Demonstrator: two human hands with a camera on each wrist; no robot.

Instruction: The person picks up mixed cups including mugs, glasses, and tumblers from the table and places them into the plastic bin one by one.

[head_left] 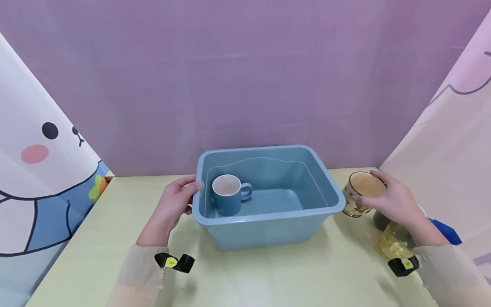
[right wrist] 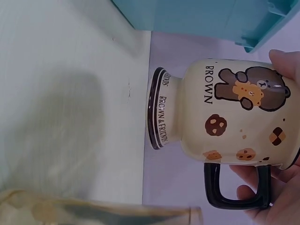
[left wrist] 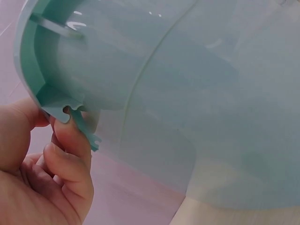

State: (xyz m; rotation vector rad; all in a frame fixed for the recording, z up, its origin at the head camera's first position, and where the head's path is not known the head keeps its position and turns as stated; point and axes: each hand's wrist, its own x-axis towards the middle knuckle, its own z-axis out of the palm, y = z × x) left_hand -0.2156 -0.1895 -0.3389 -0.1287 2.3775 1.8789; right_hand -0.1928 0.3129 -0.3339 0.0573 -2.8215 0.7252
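A blue plastic basin (head_left: 264,232) stands on the table, with a blue mug (head_left: 227,200) upright inside at its left end. My left hand (head_left: 176,200) grips the basin's left rim, thumb on top and fingers curled beneath, as the rim (left wrist: 28,70) shows in the left wrist view. To the right of the basin, my right hand (head_left: 395,198) holds a cream mug (head_left: 350,198) near its mouth. In the right wrist view this mug (right wrist: 229,108) carries a printed bear, cookies and a black handle (right wrist: 236,204); its base is off the tabletop.
Under my right forearm stand a yellowish clear glass (head_left: 393,243) and a dark cup (head_left: 380,221), partly hidden. A blue object (head_left: 446,231) lies beyond the wrist. A purple backdrop (head_left: 245,85) rises behind the pale table (head_left: 249,277), with printed cloths at both sides.
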